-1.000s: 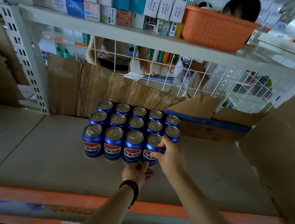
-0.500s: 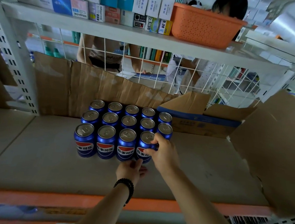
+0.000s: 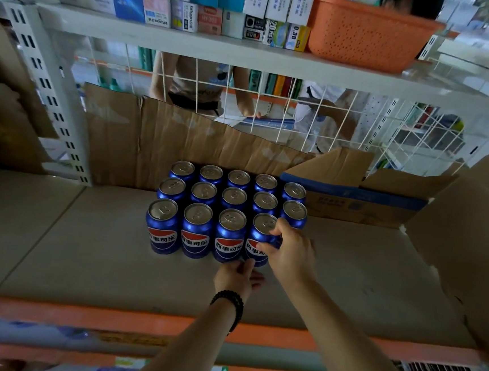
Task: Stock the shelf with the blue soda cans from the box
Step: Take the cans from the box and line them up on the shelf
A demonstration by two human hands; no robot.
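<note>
Where the grey shelf board [image 3: 68, 258] runs back to a white wire grid [image 3: 317, 114], a torn sheet of brown cardboard [image 3: 158, 142] leans upright against that grid. To its right sits an opened cardboard box [image 3: 362, 204] with a blue band and raised flaps. Overhead, an upper shelf [image 3: 190, 44] carries an orange perforated basket [image 3: 366, 33] beside rows of small product boxes [image 3: 194, 6]. On the board, in front of the cardboard, stands a block of blue soda cans [image 3: 199, 211], upright and packed touching, three rows deep. The front row has four cans and shows red, white and blue logos. The right hand [image 3: 292, 253] has thumb and fingers curled round the front-right can [image 3: 262, 237], gripping its upper side. The left hand [image 3: 236, 278], with a black bead bracelet [image 3: 228, 301] at the wrist, holds nothing; its relaxed fingertips touch that can's base.
</note>
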